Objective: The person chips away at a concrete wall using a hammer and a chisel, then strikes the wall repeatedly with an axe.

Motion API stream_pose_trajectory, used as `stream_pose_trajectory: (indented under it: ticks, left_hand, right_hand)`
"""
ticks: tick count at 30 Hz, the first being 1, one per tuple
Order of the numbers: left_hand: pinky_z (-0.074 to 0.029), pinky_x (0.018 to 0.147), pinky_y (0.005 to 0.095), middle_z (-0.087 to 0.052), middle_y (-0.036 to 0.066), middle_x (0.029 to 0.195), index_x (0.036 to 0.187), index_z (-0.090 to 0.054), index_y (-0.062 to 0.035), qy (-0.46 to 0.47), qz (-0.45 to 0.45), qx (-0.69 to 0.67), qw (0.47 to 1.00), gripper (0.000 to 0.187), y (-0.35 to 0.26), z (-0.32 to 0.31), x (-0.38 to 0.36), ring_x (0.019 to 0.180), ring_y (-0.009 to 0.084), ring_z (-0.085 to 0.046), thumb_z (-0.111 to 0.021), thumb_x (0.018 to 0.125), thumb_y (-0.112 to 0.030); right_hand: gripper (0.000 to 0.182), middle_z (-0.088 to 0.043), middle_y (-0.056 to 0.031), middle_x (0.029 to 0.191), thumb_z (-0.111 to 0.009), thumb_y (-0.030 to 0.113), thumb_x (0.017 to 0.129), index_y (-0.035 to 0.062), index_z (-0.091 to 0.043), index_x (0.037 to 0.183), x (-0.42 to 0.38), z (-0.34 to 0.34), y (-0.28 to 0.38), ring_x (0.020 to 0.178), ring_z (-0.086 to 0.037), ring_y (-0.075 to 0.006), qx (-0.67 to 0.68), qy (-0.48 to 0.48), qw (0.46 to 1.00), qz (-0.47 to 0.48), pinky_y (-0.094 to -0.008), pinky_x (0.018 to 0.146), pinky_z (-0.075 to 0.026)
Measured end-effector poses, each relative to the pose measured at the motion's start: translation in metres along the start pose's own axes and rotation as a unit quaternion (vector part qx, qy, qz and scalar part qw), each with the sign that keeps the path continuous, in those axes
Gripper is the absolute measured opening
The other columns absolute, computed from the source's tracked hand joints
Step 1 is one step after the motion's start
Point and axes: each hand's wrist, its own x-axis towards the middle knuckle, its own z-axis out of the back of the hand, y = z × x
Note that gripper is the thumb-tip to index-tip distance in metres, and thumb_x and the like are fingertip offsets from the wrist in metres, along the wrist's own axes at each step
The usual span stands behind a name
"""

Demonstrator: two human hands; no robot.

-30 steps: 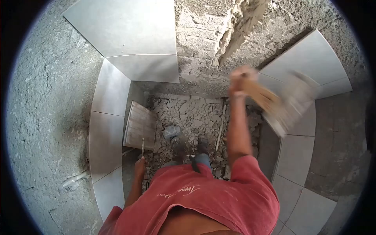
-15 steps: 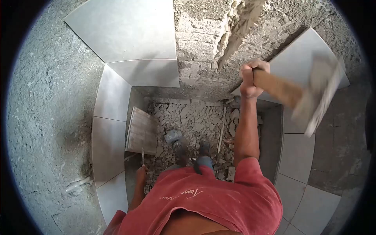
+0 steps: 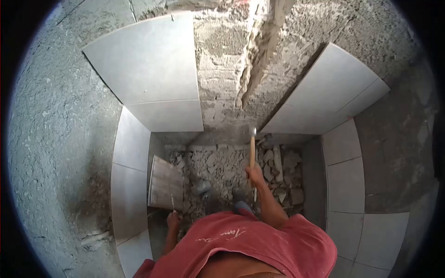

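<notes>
Where rubble (image 3: 222, 164) covers the floor, bare mortar wall (image 3: 222, 60), grey tiles (image 3: 148, 69) flanking

The person is wearing a faded red T-shirt (image 3: 259, 241) bearing pale script lettering (image 3: 221, 235), short sleeves leaving both forearms bare, plus dusty dark shoes (image 3: 238, 194).

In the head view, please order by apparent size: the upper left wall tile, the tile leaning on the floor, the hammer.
1. Upper left wall tile, clearly largest.
2. Leaning tile.
3. Hammer, thin; nearness may distort this.

Wooden-handled hammer (image 3: 252, 150) upright, head at wall base; thin chisel (image 3: 172, 202) upright over rubble.
</notes>
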Motion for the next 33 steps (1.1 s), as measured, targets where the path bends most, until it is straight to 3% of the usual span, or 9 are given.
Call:
stream_pose_trajectory:
  ticks: [9,11,14,20,26,28,29,31,33]
  left_hand:
    - [-0.04,0.061,0.0361,-0.058,0.01,0.069,0.085,-0.059,-0.0009,0.051,-0.134,0.241,0.96,0.035,0.001,-0.069,0.083,0.061,0.0201,-0.053,-0.044,0.086,-0.033]
    - [-0.04,0.058,0.0339,-0.057,0.009,0.068,0.086,-0.06,-0.0016,0.096,0.008,-0.063,0.993,0.035,-0.073,-0.083,0.052,0.06,0.0194,-0.053,-0.044,0.087,-0.033]
    - [-0.039,0.055,0.0323,-0.056,0.007,0.066,0.089,-0.059,-0.0026,0.102,-0.011,-0.064,0.993,0.033,-0.08,-0.116,0.069,0.057,0.0171,-0.051,-0.044,0.087,-0.032]
    - [-0.037,0.052,0.0287,-0.053,0.004,0.06,0.092,-0.058,-0.001,0.13,-0.041,-0.068,0.988,0.034,-0.129,-0.144,0.024,0.053,0.0138,-0.048,-0.043,0.088,-0.032]
    - [-0.036,0.048,0.03,-0.052,0.005,0.06,0.085,-0.056,-0.0011,0.119,-0.061,-0.103,0.986,0.033,-0.076,-0.14,0.038,0.049,0.0132,-0.045,-0.043,0.088,-0.031]
    - [-0.036,0.047,0.0305,-0.052,0.006,0.062,0.08,-0.055,-0.0019,0.066,-0.323,0.081,0.941,0.032,-0.053,-0.122,0.044,0.049,0.0144,-0.045,-0.044,0.087,-0.031]
    - [-0.036,0.047,0.0305,-0.052,0.006,0.062,0.08,-0.055,-0.0019,0.069,-0.327,0.09,0.938,0.032,-0.046,-0.114,0.044,0.049,0.0144,-0.045,-0.044,0.087,-0.031]
    - [-0.035,0.047,0.0324,-0.05,0.007,0.06,0.073,-0.053,-0.0024,0.099,0.012,-0.092,0.991,0.035,-0.047,-0.1,0.039,0.049,0.0163,-0.045,-0.045,0.086,-0.034]
    - [-0.035,0.047,0.0334,-0.051,0.007,0.06,0.073,-0.054,-0.0026,0.088,-0.018,-0.033,0.995,0.036,-0.067,-0.084,0.017,0.049,0.0177,-0.046,-0.045,0.085,-0.035]
  right_hand:
    - [0.042,-0.059,-0.0204,0.083,-0.062,0.018,0.069,-0.0068,-0.052,0.1,-0.079,0.066,-0.102,0.074,-0.058,-0.0331,-0.302,-0.051,0.951,-0.037,-0.039,0.068,-0.045]
    - [0.044,-0.059,-0.0213,0.084,-0.063,0.02,0.069,-0.0072,-0.051,0.101,-0.074,0.078,-0.108,0.075,-0.058,-0.0351,-0.313,-0.026,0.949,-0.019,-0.0394,0.068,-0.045]
    - [0.044,-0.059,-0.0211,0.084,-0.062,0.022,0.071,-0.0065,-0.051,0.103,-0.067,0.081,-0.081,0.075,-0.059,-0.0333,-0.337,-0.03,0.939,0.052,-0.0391,0.068,-0.045]
    - [0.032,-0.057,-0.0234,0.079,-0.058,0.017,0.075,-0.0002,-0.049,0.101,-0.004,0.07,0.077,0.074,-0.06,-0.0335,-0.302,-0.068,0.926,0.218,-0.0396,0.063,-0.045]
    - [0.027,-0.058,-0.0187,0.082,-0.062,0.013,0.069,0.0034,-0.052,0.092,-0.053,0.039,0.256,0.075,-0.059,-0.0356,-0.19,-0.024,0.791,0.581,-0.0391,0.062,-0.046]
    - [0.028,-0.058,-0.017,0.081,-0.063,0.013,0.068,0.0037,-0.052,0.091,-0.058,0.028,0.281,0.075,-0.059,-0.0341,-0.183,-0.006,0.729,0.66,-0.0379,0.061,-0.047]
    - [0.028,-0.058,-0.0152,0.08,-0.063,0.013,0.067,0.0041,-0.052,0.091,-0.059,0.025,0.286,0.074,-0.059,-0.0327,-0.184,0.02,0.653,0.735,-0.0367,0.06,-0.047]
    - [0.027,-0.058,-0.0144,0.08,-0.062,0.014,0.067,0.0041,-0.053,0.091,-0.038,0.019,0.271,0.074,-0.059,-0.0336,-0.179,-0.007,0.664,0.726,-0.0376,0.061,-0.047]
    - [0.027,-0.059,-0.0136,0.08,-0.061,0.014,0.068,0.0041,-0.053,0.091,0.007,0.013,0.231,0.074,-0.058,-0.0346,-0.171,-0.032,0.678,0.714,-0.0386,0.062,-0.047]
